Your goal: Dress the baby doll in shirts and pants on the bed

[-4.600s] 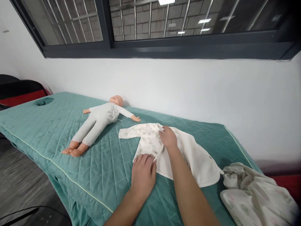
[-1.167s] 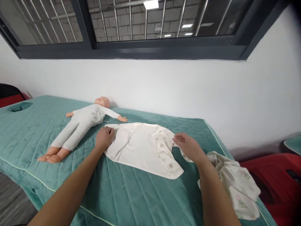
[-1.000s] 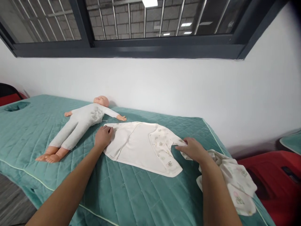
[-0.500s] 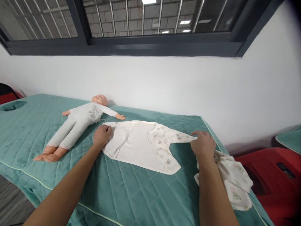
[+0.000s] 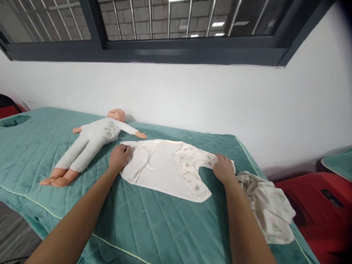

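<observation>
the shirt (image 5: 162,168) lies spread on the bed (image 5: 170,227), its long axis running between the left hand (image 5: 120,157) and the right hand (image 5: 224,168). the left hand curls at one end; the right hand covers the sleeve (image 5: 206,158) at the other. whether either grips, i can't tell. a doll (image 5: 95,137) lies past the left.

The shirt (image 5: 159,168) is of matt, smooth cloth; the bed cover (image 5: 154,227) is quilted fabric with a soft sheen. The doll's head (image 5: 118,114) seems smooth plastic, its body (image 5: 93,134) matt cloth, rough in one patch. The window bars (image 5: 150,18) are of shiny metal.
</observation>
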Demonstrator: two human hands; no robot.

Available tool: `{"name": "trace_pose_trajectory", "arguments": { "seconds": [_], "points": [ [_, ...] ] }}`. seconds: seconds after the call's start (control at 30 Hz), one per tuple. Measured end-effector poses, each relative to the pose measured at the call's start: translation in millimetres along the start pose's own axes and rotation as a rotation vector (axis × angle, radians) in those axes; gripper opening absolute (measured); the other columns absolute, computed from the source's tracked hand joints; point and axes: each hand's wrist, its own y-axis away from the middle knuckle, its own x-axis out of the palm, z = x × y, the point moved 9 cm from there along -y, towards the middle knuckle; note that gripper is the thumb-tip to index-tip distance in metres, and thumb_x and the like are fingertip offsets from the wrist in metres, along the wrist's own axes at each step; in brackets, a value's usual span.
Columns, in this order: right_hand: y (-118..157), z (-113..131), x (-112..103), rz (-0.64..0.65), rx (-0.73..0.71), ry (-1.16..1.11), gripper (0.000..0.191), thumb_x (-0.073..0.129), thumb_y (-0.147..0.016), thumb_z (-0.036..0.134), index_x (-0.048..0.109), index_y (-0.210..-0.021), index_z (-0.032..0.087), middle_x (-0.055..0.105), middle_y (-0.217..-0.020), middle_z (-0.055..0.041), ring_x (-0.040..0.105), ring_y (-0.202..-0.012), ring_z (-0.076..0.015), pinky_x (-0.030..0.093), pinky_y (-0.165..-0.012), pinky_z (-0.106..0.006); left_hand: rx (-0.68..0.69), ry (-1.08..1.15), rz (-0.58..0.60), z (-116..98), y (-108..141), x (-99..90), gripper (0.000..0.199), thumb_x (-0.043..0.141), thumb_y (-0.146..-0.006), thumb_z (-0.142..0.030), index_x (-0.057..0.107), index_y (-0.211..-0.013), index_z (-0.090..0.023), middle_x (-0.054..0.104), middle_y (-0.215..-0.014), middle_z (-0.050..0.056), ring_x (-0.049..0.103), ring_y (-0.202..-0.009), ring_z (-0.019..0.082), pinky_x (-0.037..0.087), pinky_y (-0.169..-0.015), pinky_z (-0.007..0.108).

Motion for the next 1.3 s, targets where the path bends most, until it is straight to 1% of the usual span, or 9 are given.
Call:
{"name": "trace_pose_trajectory", "arguments": {
  "seconds": [0.13, 0.27, 0.37, 0.57, 0.7, 0.83, 1.03, 1.13, 1.3],
  "points": [
    [17, 64, -19, -0.099, -0.219, -0.244, 0.032, 0.041, -0.093, 0.021, 0.056, -0.121, 0.016, 0.06, -0.124, -0.0143, 0.057, -0.115, -0.0246, 0.043, -0.1, -0.036, 0.0, -0.001, -0.003, 1, 0, 0.6, 0.041, 0.034, -0.093, -0.039, 0.065, -0.076, -0.018, 0.069, -0.09, 0.01, 0.057, -0.088, 0.022, 0.038, -0.073, 0.031],
    [50, 132, 6, 0.15, -0.411, -0.243, 0.022, 0.051, -0.093, 0.038, 0.061, -0.105, 0.021, 0.063, -0.111, -0.0082, 0.061, -0.098, -0.0211, 0.046, -0.087, -0.031, 0.003, 0.001, -0.004, 1, 0, 1.2, 0.041, 0.034, -0.093, -0.039, 0.065, -0.076, -0.018, 0.069, -0.09, 0.01, 0.057, -0.087, 0.022, 0.037, -0.072, 0.031],
    [60, 142, 22, 0.212, -0.358, -0.058, 0.023, 0.056, -0.09, 0.037, 0.061, -0.101, 0.018, 0.061, -0.111, -0.0124, 0.058, -0.102, -0.0244, 0.045, -0.083, -0.032, 0.0, 0.007, -0.005, 1, -1, 1.1, 0.041, 0.035, -0.093, -0.038, 0.065, -0.075, -0.018, 0.068, -0.089, 0.01, 0.057, -0.086, 0.022, 0.037, -0.072, 0.031],
    [51, 132, 26, 0.175, -0.279, -0.092, 0.015, 0.047, -0.087, 0.019, 0.061, -0.085, 0.019, 0.066, -0.094, -0.0091, 0.06, -0.085, -0.0202, 0.041, -0.071, -0.03, -0.011, 0.022, 0.003, 2, -1, 0.4, 0.041, 0.035, -0.092, -0.038, 0.065, -0.073, -0.017, 0.068, -0.087, 0.009, 0.056, -0.084, 0.021, 0.037, -0.07, 0.031],
    [33, 90, 19, 0.161, -0.001, -0.654, 0.008, 0.057, -0.077, 0.027, 0.061, -0.076, 0.021, 0.066, -0.072, -0.0015, 0.059, -0.069, -0.0176, 0.043, -0.066, -0.028, -0.023, 0.028, 0.004, 2, 0, -0.3, 0.041, 0.035, -0.092, -0.039, 0.063, -0.072, -0.017, 0.067, -0.086, 0.009, 0.056, -0.081, 0.02, 0.035, -0.067, 0.03],
    [22, 37, 14, 0.147, 0.286, -1.07, 0.019, 0.058, -0.072, 0.04, 0.057, -0.076, 0.022, 0.067, -0.071, -0.003, 0.059, -0.062, -0.0183, 0.045, -0.058, -0.029, -0.034, 0.04, 0.001, 3, 0, -1.5, 0.04, 0.035, -0.093, -0.039, 0.061, -0.07, -0.018, 0.067, -0.086, 0.008, 0.056, -0.081, 0.02, 0.034, -0.066, 0.03],
    [15, -4, 2, 0.015, 0.404, -0.764, 0.038, 0.055, -0.077, 0.056, 0.061, -0.088, 0.02, 0.071, -0.085, -0.0084, 0.065, -0.075, -0.0227, 0.047, -0.062, -0.031, -0.045, 0.05, 0.003, 2, 1, -2.9, 0.039, 0.036, -0.092, -0.038, 0.062, -0.072, -0.018, 0.068, -0.088, 0.009, 0.057, -0.082, 0.02, 0.034, -0.066, 0.03],
    [12, 3, 8, 0.11, 0.308, -0.564, 0.041, 0.069, -0.07, 0.046, 0.063, -0.1, 0.019, 0.072, -0.096, -0.0083, 0.066, -0.077, -0.0209, 0.048, -0.066, -0.03, -0.044, 0.052, 0.006, 2, 1, -2.9, 0.04, 0.037, -0.092, -0.039, 0.063, -0.072, -0.017, 0.069, -0.089, 0.009, 0.057, -0.082, 0.021, 0.035, -0.067, 0.03],
    [12, -3, 4, 0.171, 0.238, -0.383, 0.038, 0.066, -0.075, 0.032, 0.063, -0.11, 0.018, 0.072, -0.097, -0.0076, 0.066, -0.08, -0.0209, 0.048, -0.069, -0.03, -0.045, 0.063, 0.004, 3, 0, -2.2, 0.039, 0.037, -0.092, -0.038, 0.063, -0.07, -0.018, 0.068, -0.087, 0.008, 0.057, -0.081, 0.02, 0.034, -0.066, 0.029]
  ]
}}
